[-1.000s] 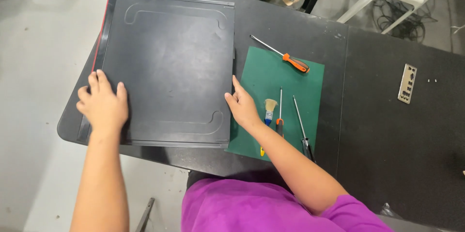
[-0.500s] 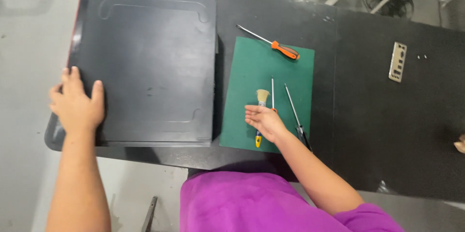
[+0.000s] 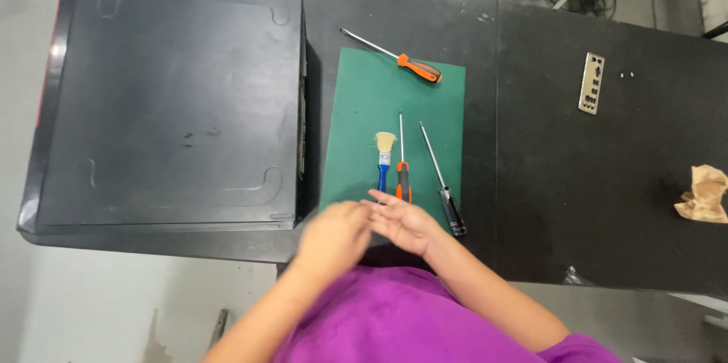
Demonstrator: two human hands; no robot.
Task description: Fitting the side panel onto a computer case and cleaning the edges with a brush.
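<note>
1. One black computer case (image 3: pixel 171 97)
2. One green mat (image 3: pixel 356 128)
3. Three screwdrivers: two orange-handled (image 3: pixel 419 69) (image 3: pixel 403 177), one black-handled (image 3: pixel 451 210)
4. One small blue brush (image 3: pixel 384 157)
5. One metal plate (image 3: pixel 591 83)
6. One crumpled paper (image 3: pixel 705 194)
7. Two hands (image 3: pixel 334 238) (image 3: pixel 402 223)

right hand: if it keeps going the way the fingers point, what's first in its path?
The right hand points up-left over the green mat. First in line is probably the small blue-handled brush, just past the fingertips; height above the mat is unclear.
</note>
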